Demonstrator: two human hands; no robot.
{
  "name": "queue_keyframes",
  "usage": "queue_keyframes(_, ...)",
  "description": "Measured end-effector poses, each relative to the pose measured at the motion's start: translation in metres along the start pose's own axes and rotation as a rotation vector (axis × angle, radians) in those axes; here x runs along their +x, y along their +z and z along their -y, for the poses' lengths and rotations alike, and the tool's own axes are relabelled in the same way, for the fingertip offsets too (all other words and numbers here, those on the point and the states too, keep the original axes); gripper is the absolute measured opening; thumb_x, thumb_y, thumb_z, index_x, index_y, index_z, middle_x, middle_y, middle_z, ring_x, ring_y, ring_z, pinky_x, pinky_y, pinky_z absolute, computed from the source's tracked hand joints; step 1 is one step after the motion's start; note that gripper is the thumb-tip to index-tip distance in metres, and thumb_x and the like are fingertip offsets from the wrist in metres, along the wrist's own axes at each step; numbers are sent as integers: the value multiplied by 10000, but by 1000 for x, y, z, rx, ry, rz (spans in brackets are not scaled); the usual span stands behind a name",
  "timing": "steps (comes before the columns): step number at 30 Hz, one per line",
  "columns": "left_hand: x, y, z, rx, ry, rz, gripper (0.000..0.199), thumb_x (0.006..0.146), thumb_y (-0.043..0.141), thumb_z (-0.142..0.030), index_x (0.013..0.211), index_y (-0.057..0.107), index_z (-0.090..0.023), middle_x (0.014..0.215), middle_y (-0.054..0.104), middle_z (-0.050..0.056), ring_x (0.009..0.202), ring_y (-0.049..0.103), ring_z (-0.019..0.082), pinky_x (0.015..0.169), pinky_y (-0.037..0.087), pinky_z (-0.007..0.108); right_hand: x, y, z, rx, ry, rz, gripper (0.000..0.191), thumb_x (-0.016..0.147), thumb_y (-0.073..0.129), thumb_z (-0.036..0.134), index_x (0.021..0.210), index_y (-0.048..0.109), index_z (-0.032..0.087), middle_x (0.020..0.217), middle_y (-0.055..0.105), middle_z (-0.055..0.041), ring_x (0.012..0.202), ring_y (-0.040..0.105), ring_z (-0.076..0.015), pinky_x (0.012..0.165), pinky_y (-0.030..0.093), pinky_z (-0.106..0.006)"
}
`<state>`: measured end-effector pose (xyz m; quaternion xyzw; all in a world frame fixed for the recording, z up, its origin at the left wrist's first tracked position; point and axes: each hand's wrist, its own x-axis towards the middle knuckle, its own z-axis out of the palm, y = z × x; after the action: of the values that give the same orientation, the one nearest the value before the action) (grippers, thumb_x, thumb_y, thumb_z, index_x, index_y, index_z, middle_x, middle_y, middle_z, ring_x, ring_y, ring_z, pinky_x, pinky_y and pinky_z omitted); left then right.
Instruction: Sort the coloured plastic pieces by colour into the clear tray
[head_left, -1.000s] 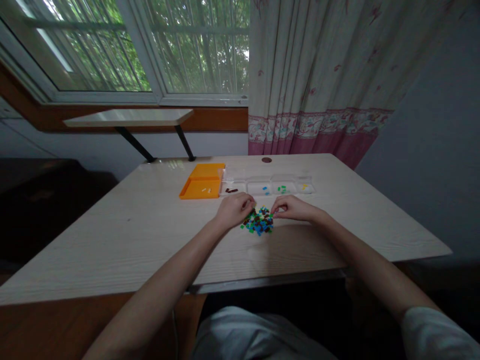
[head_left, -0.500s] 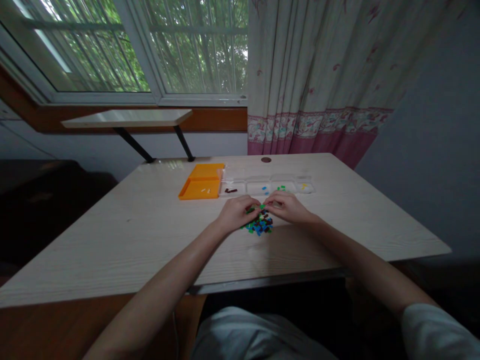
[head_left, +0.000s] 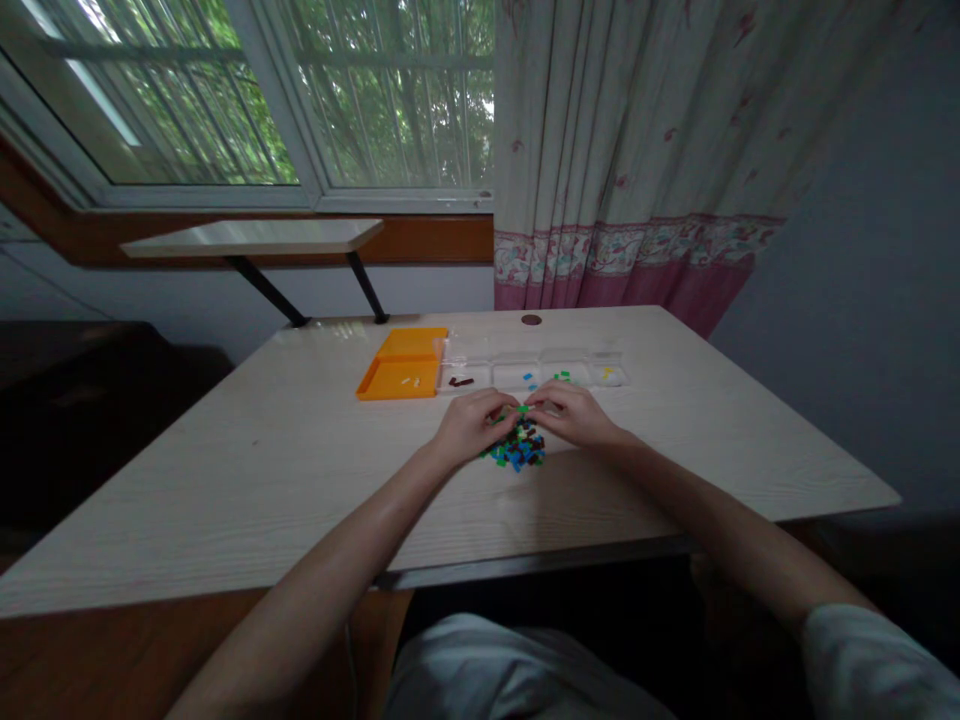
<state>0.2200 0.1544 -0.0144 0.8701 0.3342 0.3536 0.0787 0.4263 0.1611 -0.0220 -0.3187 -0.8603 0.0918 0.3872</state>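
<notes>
A pile of small flat pieces (head_left: 519, 455) in blue, green and dark brown lies on the table in front of me. My left hand (head_left: 472, 424) rests over the pile's left side, its fingers bent and closed at the tips. From the right, my right hand (head_left: 574, 412) reaches in with thumb and fingers pinched together. Between the fingertips of both hands, just above the pile's far edge, is a small green piece (head_left: 523, 409). My left fingers hide part of the pile.
Beyond my hands stands an open orange box (head_left: 394, 375) with a few white pieces. To its right, a clear compartment tray (head_left: 511, 372) holds brown, blue, green and yellow pieces separately. A dark round disc (head_left: 531, 320) sits by the table's back edge; a raised shelf (head_left: 255, 238) stands back left.
Both hands stay almost in place over the pile, with the green piece still between the fingertips. The whole view has shifted very slightly.
</notes>
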Motion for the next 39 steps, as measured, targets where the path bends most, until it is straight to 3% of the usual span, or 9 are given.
queue_keyframes(5, 0, 0, 4, 62, -41, -32, 199, 811, 531, -302, 921, 608, -155, 717, 604, 19, 626, 525, 106, 594, 395, 214, -1, -9, 0, -43, 3, -114, 166, 827, 554, 324, 886, 633, 190, 829, 630, -51, 786, 568, -148, 719, 438, -264)
queue_keyframes(10, -1, -1, 10, 107, -63, 26, 191, 845, 468, -286, 865, 613, -163, 761, 620, 28, 644, 538, 109, 614, 401, 223, -1, -19, -4, -134, 89, -225, 195, 821, 551, 357, 905, 648, 210, 800, 628, -49, 722, 550, -155, 667, 438, -277)
queue_keyframes(21, -1, -3, 10, 132, -68, 70, 203, 850, 444, -277, 842, 615, -168, 773, 623, 30, 660, 542, 113, 625, 399, 226, 0, -20, -8, -164, 116, -210, 210, 826, 535, 363, 911, 655, 212, 800, 623, -48, 710, 539, -155, 659, 429, -277)
queue_keyframes(26, -1, -3, 11, 142, -84, 79, 214, 855, 437, -290, 844, 612, -167, 773, 623, 30, 663, 544, 116, 620, 399, 227, 0, -28, -33, -312, 284, -256, 192, 813, 528, 312, 907, 654, 200, 851, 613, -54, 760, 545, -168, 700, 420, -287)
queue_keyframes(32, 0, -2, 13, 152, -99, 92, 228, 860, 424, -304, 847, 611, -174, 797, 632, 34, 685, 554, 124, 644, 405, 239, -8, -34, -72, -444, 568, -232, 183, 744, 562, 334, 812, 671, 204, 743, 578, -45, 701, 522, -175, 643, 405, -297)
queue_keyframes(39, -1, -3, 13, 166, -92, 91, 228, 860, 425, -301, 833, 611, -173, 771, 627, 31, 668, 545, 123, 623, 394, 234, -12, -34, -78, -462, 591, -209, 182, 747, 556, 307, 819, 681, 197, 742, 576, -59, 670, 510, -167, 625, 396, -290)
